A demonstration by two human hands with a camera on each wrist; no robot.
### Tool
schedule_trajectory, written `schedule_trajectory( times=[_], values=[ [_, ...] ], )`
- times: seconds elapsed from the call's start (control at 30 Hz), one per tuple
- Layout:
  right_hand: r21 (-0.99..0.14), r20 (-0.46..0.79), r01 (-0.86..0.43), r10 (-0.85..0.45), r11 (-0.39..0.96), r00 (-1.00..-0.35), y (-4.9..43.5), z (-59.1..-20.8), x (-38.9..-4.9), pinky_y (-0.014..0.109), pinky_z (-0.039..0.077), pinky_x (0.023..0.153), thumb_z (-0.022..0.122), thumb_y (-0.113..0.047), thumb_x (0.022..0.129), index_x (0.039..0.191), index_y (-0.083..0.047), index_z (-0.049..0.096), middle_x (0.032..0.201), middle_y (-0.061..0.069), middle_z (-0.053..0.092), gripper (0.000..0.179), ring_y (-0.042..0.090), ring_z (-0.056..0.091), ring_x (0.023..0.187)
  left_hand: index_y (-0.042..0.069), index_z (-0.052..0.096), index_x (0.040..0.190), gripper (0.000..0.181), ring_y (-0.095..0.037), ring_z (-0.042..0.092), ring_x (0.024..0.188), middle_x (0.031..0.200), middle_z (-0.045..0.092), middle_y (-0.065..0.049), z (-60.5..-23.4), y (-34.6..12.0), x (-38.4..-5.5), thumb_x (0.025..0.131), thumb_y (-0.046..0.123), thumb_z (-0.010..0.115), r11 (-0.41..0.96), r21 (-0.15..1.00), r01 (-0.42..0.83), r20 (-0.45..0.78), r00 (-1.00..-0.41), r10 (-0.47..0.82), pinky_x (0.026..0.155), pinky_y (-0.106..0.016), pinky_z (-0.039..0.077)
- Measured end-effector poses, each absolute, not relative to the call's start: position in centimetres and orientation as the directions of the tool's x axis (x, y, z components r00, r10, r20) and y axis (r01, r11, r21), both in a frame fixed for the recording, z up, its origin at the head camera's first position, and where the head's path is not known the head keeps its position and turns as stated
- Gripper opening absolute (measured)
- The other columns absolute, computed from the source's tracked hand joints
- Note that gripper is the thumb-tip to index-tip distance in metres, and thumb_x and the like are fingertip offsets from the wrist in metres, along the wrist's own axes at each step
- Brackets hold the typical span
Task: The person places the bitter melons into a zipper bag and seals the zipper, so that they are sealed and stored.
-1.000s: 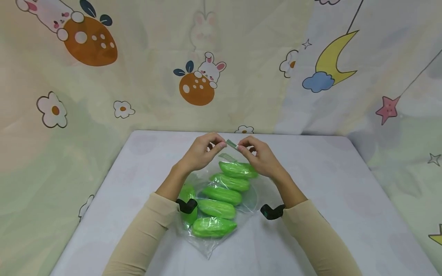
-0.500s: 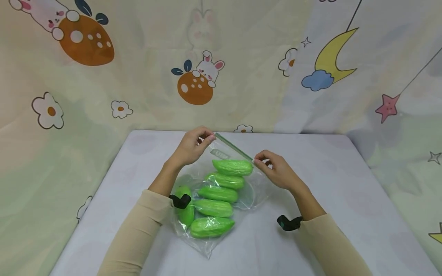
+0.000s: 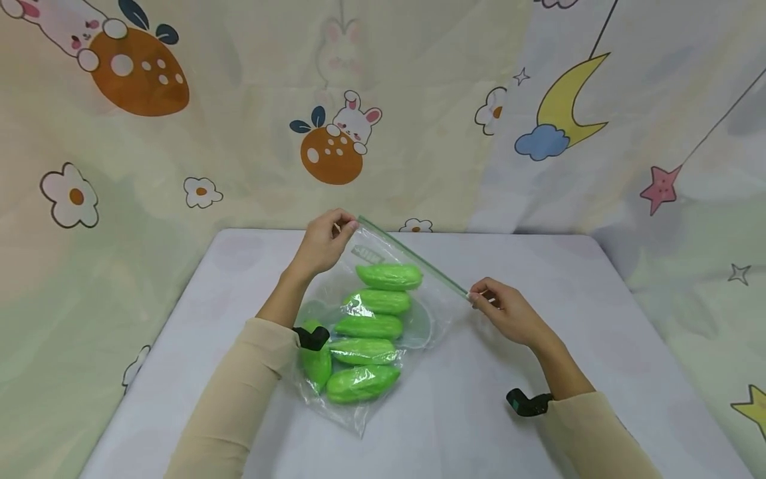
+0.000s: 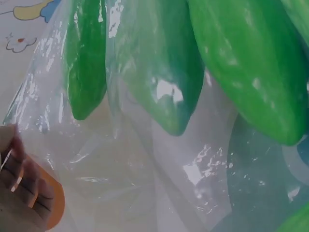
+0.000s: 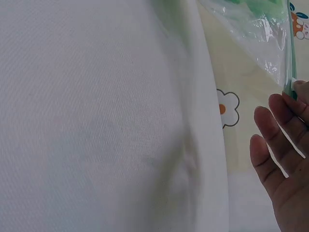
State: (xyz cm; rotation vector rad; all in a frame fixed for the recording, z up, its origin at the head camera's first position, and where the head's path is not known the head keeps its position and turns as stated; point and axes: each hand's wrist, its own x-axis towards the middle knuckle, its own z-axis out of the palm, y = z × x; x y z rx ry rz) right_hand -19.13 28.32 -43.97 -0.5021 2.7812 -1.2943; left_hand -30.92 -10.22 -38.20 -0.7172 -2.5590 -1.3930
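Observation:
A clear zip bag with a green zip strip along its top holds several green, ridged, cucumber-like vegetables. Most lie stacked crosswise in a column; one stands lengthwise at the left. My left hand pinches the upper left corner of the bag, at the strip's end. At the strip's lower right end, my right hand pinches between thumb and forefinger, a small white bit showing at the thumb; its other fingers are spread apart in the right wrist view. Between both hands the strip runs taut and slanting.
The bag is over a table with a white cloth. Behind the table's far edge hangs a cartoon-printed backdrop. Black wrist cameras sit at both sleeve cuffs.
My right hand has moved right and toward me along the zip strip, away from my left hand. My left hand has shifted left and farther back, and the whole strip now shows.

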Motion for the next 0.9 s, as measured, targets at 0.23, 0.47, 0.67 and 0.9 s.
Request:
schedule_trajectory(
  times=[0.23, 0.47, 0.67, 0.9],
  values=[
    [-0.79, 0.096, -0.261, -0.309, 0.555, -0.946, 28.9, -44.6, -19.2, 0.033, 0.058, 0.069, 0.053, -0.016, 0.109, 0.116, -0.003, 0.061, 0.097, 0.01, 0.071, 0.016, 0.025, 0.07, 0.082, 0.012, 0.056, 0.139, 0.036, -0.024, 0.061, 0.111, 0.121, 0.067, -0.011, -38.2, -9.7, -31.0, 0.11, 0.032, 0.05, 0.47, 0.794, 0.385, 0.163, -0.881, 0.445, 0.09, -0.044, 0.051],
    [-0.751, 0.068, -0.253, -0.309, 0.61, -0.948, 30.1, -44.9, -20.0, 0.031, 0.059, 0.069, 0.055, -0.017, 0.108, 0.113, -0.002, 0.061, 0.095, 0.012, 0.071, 0.016, 0.027, 0.07, 0.082, 0.013, 0.055, 0.143, 0.041, -0.025, 0.056, 0.128, 0.134, 0.064, -0.006, -38.6, -9.7, -30.6, 0.11, 0.037, 0.049, 0.513, 0.755, 0.409, 0.085, -0.837, 0.541, 0.108, -0.05, 0.046],
    [-0.673, 0.027, -0.224, -0.279, 0.704, -0.96, 31.1, -44.9, -20.3, 0.027, 0.057, 0.067, 0.055, -0.017, 0.108, 0.112, -0.003, 0.062, 0.094, 0.011, 0.071, 0.016, 0.026, 0.07, 0.082, 0.014, 0.058, 0.141, 0.041, -0.025, 0.054, 0.134, 0.138, 0.063, -0.004, -39.1, -10.1, -29.4, 0.11, 0.038, 0.047, 0.562, 0.714, 0.417, -0.008, -0.799, 0.602, 0.115, -0.053, 0.04],
    [-0.641, 0.045, -0.224, -0.255, 0.735, -0.966, 31.9, -44.2, -20.1, 0.029, 0.057, 0.069, 0.057, -0.019, 0.107, 0.119, -0.001, 0.063, 0.107, 0.014, 0.07, 0.022, 0.028, 0.07, 0.091, 0.012, 0.054, 0.145, 0.043, -0.029, 0.048, 0.141, 0.146, 0.058, -0.007, -39.8, -11.8, -28.9, 0.11, 0.036, 0.047, 0.598, 0.704, 0.384, -0.033, -0.823, 0.567, 0.117, -0.053, 0.039]
  ],
)
